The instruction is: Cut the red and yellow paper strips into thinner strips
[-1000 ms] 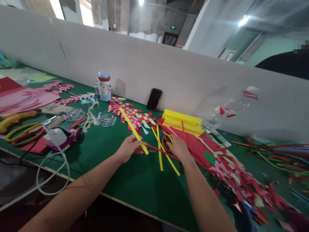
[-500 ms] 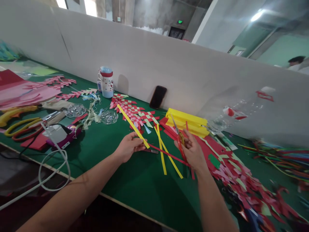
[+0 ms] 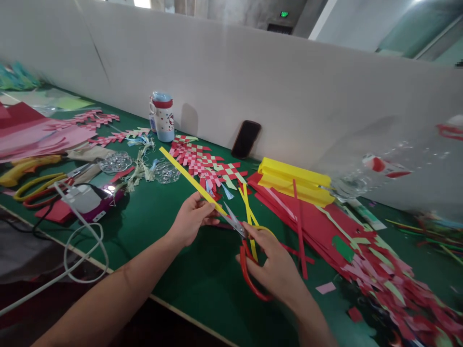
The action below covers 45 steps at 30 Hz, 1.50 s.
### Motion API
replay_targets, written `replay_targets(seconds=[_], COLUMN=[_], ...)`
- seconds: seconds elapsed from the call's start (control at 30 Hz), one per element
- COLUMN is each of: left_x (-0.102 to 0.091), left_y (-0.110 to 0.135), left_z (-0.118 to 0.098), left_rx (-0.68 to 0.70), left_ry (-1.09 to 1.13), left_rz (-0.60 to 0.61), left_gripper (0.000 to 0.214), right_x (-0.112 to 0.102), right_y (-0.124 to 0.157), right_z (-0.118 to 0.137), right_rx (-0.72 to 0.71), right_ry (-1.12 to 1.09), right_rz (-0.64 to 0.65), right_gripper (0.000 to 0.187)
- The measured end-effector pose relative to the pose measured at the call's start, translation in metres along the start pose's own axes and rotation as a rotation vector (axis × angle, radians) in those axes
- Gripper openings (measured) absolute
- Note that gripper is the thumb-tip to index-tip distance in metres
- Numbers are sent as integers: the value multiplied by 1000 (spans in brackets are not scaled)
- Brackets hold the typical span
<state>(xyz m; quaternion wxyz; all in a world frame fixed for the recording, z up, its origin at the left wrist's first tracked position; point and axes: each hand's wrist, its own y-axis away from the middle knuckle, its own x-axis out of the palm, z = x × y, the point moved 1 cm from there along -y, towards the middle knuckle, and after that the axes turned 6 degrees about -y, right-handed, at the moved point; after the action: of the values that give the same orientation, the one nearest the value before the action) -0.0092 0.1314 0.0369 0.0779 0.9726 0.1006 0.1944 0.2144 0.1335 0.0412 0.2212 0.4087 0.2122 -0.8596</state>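
My left hand [image 3: 193,217] pinches a yellow paper strip [image 3: 186,174] close to its lower end; the strip slants up and to the left. My right hand [image 3: 273,258] grips scissors with red and yellow handles [image 3: 248,277]. Their blades [image 3: 234,219] are apart and point at the strip's lower end, beside my left fingertips. Whether the blades touch the paper I cannot tell. Beneath the scissors, more yellow strips [image 3: 247,205] lie crossed on the green table. Red strips [image 3: 300,226] lie right of my right hand, one of them partly hidden by it.
Woven red, pink and green paper pieces [image 3: 202,161] lie behind my hands. A phone [image 3: 246,139] leans on the partition, with a bottle [image 3: 164,118] to its left. Folded yellow paper [image 3: 294,180], red sheets [image 3: 314,226] and paper scraps [image 3: 383,279] cover the right side. A cable [image 3: 85,217] loops at left.
My right hand has brought the scissors down and left to the yellow strip's lower end, turning the blades toward it. The left hand still holds the strip. The view has shifted slightly.
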Motion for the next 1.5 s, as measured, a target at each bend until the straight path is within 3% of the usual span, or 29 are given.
replay_targets(seconds=[0.3,1.23,1.5], left_x=[2,-1,-2], left_y=[0,-1,-1], left_z=[3,6,5], left_rx=[7,29,17], left_ry=[-22,-16,-4], left_rz=[55,77,75], left_gripper=[33,30,27], right_x=[6,3,2], right_y=[1,1,2], right_z=[0,1,-1], right_rx=[-20,3,-55], right_ry=[103,7,48], right_rz=[-26,18,-15], right_gripper=[64,58,55])
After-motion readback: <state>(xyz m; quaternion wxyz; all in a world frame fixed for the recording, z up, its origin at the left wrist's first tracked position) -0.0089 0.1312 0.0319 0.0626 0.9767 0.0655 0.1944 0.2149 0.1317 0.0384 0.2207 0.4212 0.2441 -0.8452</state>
